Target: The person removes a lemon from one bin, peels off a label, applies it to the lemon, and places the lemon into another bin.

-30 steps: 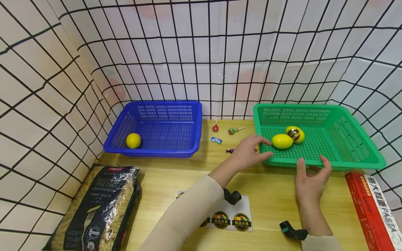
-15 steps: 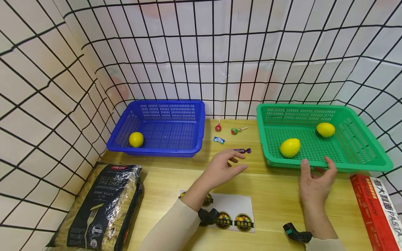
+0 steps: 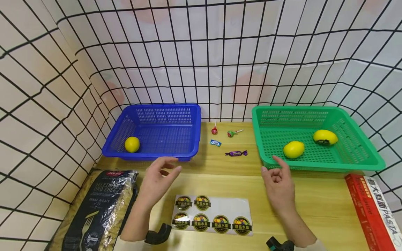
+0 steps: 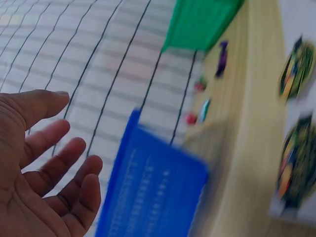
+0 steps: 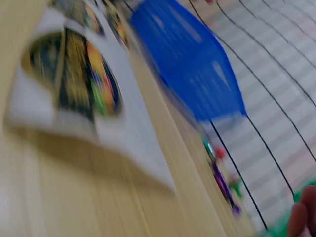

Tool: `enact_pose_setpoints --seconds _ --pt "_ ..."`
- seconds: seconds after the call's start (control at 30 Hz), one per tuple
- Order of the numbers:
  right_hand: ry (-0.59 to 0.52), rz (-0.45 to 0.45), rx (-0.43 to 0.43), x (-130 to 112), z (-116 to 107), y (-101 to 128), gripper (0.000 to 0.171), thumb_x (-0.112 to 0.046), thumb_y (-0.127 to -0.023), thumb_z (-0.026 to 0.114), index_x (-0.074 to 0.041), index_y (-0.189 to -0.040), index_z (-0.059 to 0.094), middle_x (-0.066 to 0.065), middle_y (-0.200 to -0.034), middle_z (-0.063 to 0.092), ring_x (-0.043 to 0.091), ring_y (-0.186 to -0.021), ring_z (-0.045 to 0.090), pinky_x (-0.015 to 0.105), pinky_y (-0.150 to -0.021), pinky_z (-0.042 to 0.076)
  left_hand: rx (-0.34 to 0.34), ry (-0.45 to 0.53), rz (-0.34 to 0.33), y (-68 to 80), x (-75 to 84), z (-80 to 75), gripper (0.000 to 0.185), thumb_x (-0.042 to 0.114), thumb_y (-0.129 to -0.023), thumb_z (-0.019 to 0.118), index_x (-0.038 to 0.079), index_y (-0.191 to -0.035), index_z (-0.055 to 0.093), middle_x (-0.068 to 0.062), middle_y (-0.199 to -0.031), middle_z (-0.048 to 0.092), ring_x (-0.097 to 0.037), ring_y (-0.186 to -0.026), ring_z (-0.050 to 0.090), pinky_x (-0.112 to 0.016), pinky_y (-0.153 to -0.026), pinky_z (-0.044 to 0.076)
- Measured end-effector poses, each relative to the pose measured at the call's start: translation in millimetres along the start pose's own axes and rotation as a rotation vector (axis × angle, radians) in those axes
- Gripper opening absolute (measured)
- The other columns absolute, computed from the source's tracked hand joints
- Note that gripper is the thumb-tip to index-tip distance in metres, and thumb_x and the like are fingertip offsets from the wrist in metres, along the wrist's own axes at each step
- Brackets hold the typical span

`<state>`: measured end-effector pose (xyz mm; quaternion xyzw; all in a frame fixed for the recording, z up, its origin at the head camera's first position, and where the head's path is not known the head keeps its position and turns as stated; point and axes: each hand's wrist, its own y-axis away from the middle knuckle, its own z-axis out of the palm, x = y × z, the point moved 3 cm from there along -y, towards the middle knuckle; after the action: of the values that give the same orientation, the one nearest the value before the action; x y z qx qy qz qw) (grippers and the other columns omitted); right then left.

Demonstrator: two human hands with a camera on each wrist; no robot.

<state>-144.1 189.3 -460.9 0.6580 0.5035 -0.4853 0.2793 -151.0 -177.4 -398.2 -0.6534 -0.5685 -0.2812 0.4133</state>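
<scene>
My left hand (image 3: 158, 183) hovers in front of the blue basket (image 3: 150, 155), holding nothing, with its fingers loosely bent. My right hand (image 3: 279, 190) is near the left front corner of the green basket (image 3: 317, 166), also holding nothing; its index finger reaches out and the others curl loosely. Inside the green basket lie a plain lemon (image 3: 293, 149) and a second lemon (image 3: 325, 136) with a dark sticker on its lower side. One yellow fruit (image 3: 132, 144) sits in the blue basket. Between the hands lies a white sheet (image 3: 226, 205) of round fruit stickers.
A purple-wrapped candy (image 3: 236, 153), a small blue-and-white packet (image 3: 215, 143), a red lollipop (image 3: 214, 130) and a green lollipop (image 3: 230, 134) lie between the baskets. A penne bag (image 3: 100, 205) stands left, a red pasta box (image 3: 367, 209) right. Wire grid surrounds the table.
My left hand has moved left, from the green basket to before the blue one. The stickered lemon has gone right, apart from the other. My right hand has drawn left along the green basket's front.
</scene>
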Motion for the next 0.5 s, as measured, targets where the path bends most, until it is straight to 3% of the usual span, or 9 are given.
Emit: enact_pose_setpoints --seconds 0.1,0.2,0.33,0.5 --pt "0.013 -0.041 -0.140 -13.2 22.1 4.7 0.053 -0.030 -0.099 0.068 -0.027 -0.148 0.047 0.000 -0.092 0.061 0.006 -0.068 0.052 0.020 -0.057 0.047 0.047 -0.059 -0.025 -5.0 -1.0 -20.8 0.032 0.023 -0.093 0.077 0.010 -0.121 0.071 -0.011 -0.120 0.071 -0.023 -0.101 0.070 -0.029 -0.081 0.057" --pt "0.032 -0.074 -0.268 -27.1 43.4 7.3 0.053 -0.030 -0.098 0.070 -0.025 -0.147 0.049 0.005 -0.096 0.063 0.009 -0.070 0.055 0.022 -0.058 0.048 0.064 -0.118 -0.055 -16.4 0.1 -42.6 0.038 0.030 -0.097 0.072 0.011 -0.128 0.067 -0.012 -0.124 0.069 -0.027 -0.105 0.069 -0.035 -0.083 0.058" --pt "0.070 -0.110 -0.380 -46.9 69.1 7.7 0.054 -0.034 -0.097 0.071 -0.025 -0.145 0.051 0.007 -0.100 0.064 0.015 -0.075 0.059 0.025 -0.058 0.050 0.062 -0.200 -0.108 -39.9 -5.0 -70.5 0.047 0.039 -0.100 0.065 0.011 -0.138 0.059 -0.015 -0.137 0.061 -0.035 -0.119 0.061 -0.052 -0.092 0.056" --pt "0.060 -0.119 -0.467 -67.2 95.1 7.2 0.054 -0.035 -0.096 0.072 -0.027 -0.145 0.052 0.007 -0.103 0.062 0.018 -0.079 0.060 0.028 -0.060 0.050 0.020 -0.343 -0.127 -68.0 -21.2 -92.6 0.053 0.041 -0.101 0.062 0.008 -0.142 0.055 -0.019 -0.146 0.055 -0.042 -0.132 0.051 -0.060 -0.103 0.048"
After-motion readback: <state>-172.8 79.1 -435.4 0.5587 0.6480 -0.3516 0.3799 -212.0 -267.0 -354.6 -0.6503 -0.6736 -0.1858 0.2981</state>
